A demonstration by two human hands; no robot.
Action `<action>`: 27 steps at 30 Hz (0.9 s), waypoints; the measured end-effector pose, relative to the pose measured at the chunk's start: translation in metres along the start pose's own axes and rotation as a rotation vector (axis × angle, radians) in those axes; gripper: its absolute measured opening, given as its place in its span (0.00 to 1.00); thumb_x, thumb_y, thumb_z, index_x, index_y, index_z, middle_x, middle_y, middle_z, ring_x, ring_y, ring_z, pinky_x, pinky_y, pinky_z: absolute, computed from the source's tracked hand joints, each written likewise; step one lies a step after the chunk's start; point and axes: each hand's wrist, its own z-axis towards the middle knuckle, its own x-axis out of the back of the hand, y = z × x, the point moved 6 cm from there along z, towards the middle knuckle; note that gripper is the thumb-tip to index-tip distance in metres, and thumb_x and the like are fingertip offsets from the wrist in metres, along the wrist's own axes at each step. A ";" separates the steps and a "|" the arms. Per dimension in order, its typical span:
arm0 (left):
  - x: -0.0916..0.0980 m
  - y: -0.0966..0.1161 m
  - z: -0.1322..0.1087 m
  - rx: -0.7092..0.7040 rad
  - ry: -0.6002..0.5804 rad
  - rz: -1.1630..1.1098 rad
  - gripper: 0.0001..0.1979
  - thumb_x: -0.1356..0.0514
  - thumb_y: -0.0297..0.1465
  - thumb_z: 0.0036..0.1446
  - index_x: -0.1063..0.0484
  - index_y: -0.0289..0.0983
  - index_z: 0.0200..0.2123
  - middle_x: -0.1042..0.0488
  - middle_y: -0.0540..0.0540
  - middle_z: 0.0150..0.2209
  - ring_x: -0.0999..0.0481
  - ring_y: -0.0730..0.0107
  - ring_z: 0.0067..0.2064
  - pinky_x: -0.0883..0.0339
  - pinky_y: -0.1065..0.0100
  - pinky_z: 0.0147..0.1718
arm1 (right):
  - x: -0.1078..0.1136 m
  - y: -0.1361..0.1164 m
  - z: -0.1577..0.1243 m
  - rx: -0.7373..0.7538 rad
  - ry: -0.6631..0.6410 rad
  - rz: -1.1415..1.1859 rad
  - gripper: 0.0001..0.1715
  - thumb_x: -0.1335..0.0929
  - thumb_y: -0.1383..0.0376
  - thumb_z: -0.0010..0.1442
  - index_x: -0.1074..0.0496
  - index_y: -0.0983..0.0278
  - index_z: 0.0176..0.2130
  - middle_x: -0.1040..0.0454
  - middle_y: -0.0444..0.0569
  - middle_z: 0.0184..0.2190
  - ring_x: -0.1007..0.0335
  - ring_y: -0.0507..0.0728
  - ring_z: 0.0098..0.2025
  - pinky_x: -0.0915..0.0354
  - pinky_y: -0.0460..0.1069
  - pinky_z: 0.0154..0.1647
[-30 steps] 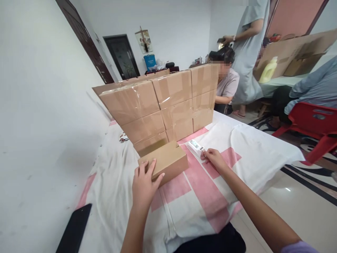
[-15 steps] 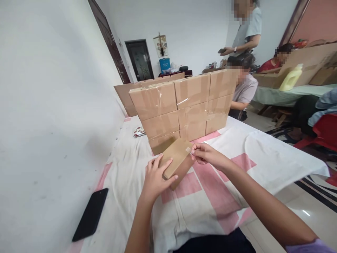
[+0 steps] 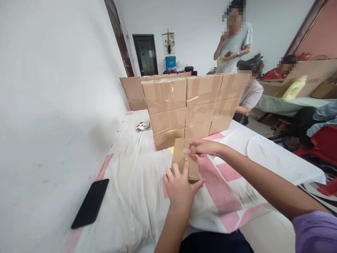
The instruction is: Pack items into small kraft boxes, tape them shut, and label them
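- While I have the left hand [image 3: 179, 184] steadying the small box [image 3: 179, 154], the step in hand looks to me like laying a pale strip [image 3: 185, 150] on its top face.
- As I judge it, the next move calls for setting that strip flat and pressing lightly, without shoving the box.
- I hold the left hand spread, fingers resting on the top face and thumb out by the near end.
- I have the right hand [image 3: 190, 148] over the box, thumb and fingertips pinched together, apparently on the strip's right end.
- The box lies on the cloth-covered tabletop [image 3: 131, 182], just before the stack of cartons [image 3: 168, 102]; I cannot tell whether they touch.
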 end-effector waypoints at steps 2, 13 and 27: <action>0.001 0.000 0.001 0.005 -0.010 -0.003 0.40 0.37 0.61 0.49 0.31 0.52 0.63 0.31 0.37 0.52 0.36 0.53 0.42 0.41 0.53 0.39 | -0.001 0.000 0.007 -0.019 -0.033 0.000 0.07 0.33 0.69 0.48 0.35 0.63 0.31 0.35 0.39 0.18 0.52 0.45 0.16 0.59 0.42 0.15; -0.002 0.003 -0.002 0.052 -0.070 -0.020 0.41 0.42 0.64 0.51 0.33 0.53 0.64 0.32 0.36 0.56 0.36 0.48 0.43 0.41 0.50 0.39 | -0.006 -0.002 0.044 -0.180 -0.046 -0.313 0.17 0.30 0.64 0.52 0.39 0.63 0.17 0.42 0.39 0.11 0.56 0.45 0.12 0.60 0.44 0.12; -0.008 0.006 -0.005 0.115 0.031 -0.016 0.43 0.35 0.64 0.43 0.30 0.55 0.61 0.30 0.41 0.53 0.38 0.52 0.43 0.42 0.52 0.42 | 0.023 0.000 0.035 -0.285 0.030 -0.778 0.33 0.28 0.40 0.52 0.36 0.63 0.19 0.38 0.43 0.15 0.45 0.50 0.18 0.50 0.48 0.21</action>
